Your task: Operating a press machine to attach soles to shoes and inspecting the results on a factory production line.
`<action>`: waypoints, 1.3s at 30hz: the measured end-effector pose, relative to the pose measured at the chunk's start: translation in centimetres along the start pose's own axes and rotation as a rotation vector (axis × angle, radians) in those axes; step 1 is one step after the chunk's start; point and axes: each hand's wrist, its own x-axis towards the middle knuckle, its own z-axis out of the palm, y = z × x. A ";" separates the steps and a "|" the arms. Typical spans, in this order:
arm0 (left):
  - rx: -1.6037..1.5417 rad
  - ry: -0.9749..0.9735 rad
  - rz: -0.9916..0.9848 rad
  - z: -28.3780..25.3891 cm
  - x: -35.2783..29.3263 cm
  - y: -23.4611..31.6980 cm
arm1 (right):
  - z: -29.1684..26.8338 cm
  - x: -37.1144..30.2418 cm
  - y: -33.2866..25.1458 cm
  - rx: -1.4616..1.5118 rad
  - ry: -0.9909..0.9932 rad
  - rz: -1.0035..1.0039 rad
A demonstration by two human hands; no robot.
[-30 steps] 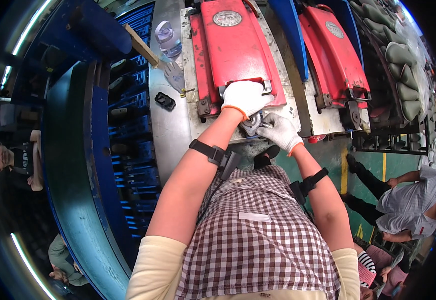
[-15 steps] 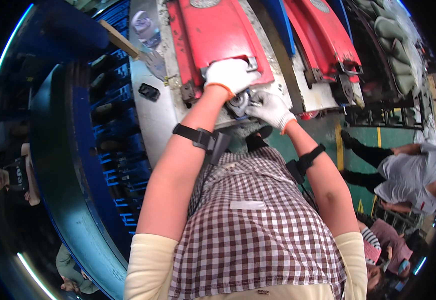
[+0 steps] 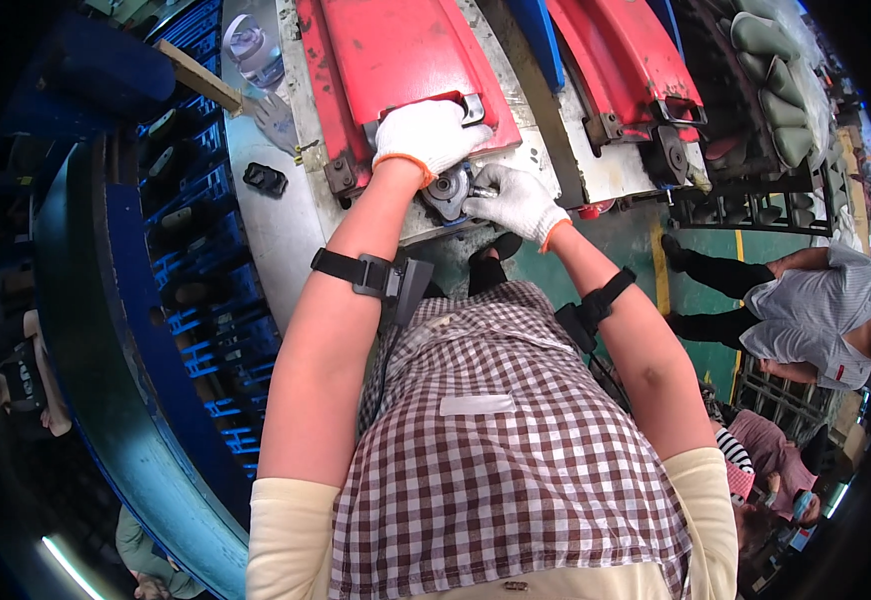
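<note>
My left hand, in a white knitted glove with an orange cuff, is closed over the metal handle at the near end of a red mould cover. Its fingertips are partly hidden by the hand's back. Just below the cover sits a round metal latch with a ring at its centre. My right hand, gloved the same way, is closed at the latch's right side, thumb and fingers pinching a short dark lever. Black straps with small devices circle both forearms.
A second red mould with its own latch stands to the right. On the pale bench at left are a black object, a grey glove and a clear jug. Grey-green boots fill a rack at far right; several people are around.
The view has shifted, so the bench and moulds appear farther left and slightly higher. My left hand stays on the handle; my right hand stays at the latch, its fingers now closer together.
</note>
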 end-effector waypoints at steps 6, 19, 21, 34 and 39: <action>0.010 0.040 0.015 0.3 0.2 -0.3 | -0.4 -0.2 -0.7 -0.001 0.000 0.013; 0.058 0.016 0.057 0.5 0.1 -0.4 | -0.1 -0.5 -0.7 -0.015 0.026 0.010; 0.056 0.031 0.068 0.5 0.1 -0.4 | -0.1 -0.3 -0.5 -0.017 0.028 0.005; 0.027 0.022 0.024 0.4 0.1 -0.1 | -0.7 -0.5 -1.1 0.017 -0.043 0.021; 0.000 0.017 0.027 0.2 -0.3 -0.1 | 2.9 -2.2 -0.9 0.595 -0.208 0.292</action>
